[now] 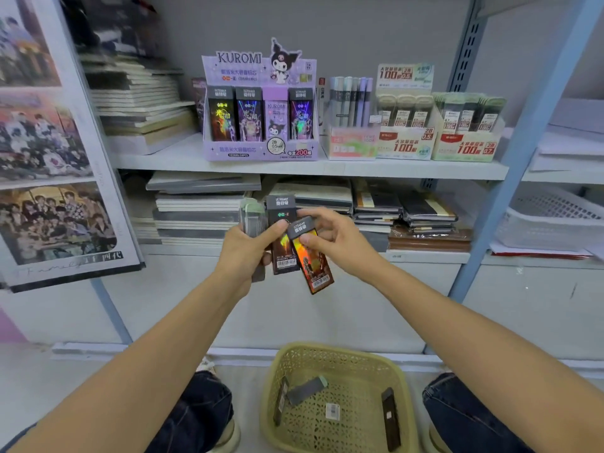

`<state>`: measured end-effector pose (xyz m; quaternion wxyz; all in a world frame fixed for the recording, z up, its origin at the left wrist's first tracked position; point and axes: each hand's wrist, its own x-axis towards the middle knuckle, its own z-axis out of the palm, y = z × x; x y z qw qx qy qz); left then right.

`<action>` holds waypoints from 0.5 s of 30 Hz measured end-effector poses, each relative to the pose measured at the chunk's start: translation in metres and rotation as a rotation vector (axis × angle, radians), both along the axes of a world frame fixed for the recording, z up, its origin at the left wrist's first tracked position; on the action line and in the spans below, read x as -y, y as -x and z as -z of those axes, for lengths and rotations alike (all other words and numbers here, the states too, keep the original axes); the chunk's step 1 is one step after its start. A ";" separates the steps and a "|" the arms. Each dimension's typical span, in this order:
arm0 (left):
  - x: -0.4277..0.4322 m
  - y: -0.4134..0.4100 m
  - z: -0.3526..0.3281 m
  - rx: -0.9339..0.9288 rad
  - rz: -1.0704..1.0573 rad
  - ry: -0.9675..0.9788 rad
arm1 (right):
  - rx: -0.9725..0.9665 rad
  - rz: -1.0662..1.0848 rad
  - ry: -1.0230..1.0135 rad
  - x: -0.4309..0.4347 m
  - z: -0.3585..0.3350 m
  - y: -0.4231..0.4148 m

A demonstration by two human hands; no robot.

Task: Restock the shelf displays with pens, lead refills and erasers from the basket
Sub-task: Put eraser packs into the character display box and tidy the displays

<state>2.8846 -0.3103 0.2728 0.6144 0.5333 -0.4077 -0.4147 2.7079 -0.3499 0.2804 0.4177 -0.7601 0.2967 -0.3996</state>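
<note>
We log 1 view, worn on the head. It faces forward and tilts down at a shelf unit, close in. The shelf board (392,168) and purple display box (260,148) sit toward 12 o'clock. The left hand (243,253) and right hand (336,240), gripping lead refill packs (284,246), meet at frame centre. The basket (269,400) sits at 6 o'clock between the knees (202,407), a poster (49,142) at 9 o'clock and a white tray (549,223) at 3 o'clock. The wide lens slants the blue upright (487,223).

Grey back wall (359,27); blue-post shelving (496,207), white shelf boards (163,158); poster board (49,142) at left; pale floor (32,387).
</note>
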 end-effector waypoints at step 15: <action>0.037 -0.094 -0.107 0.067 -0.263 0.211 | 0.216 0.289 0.381 0.076 -0.157 -0.050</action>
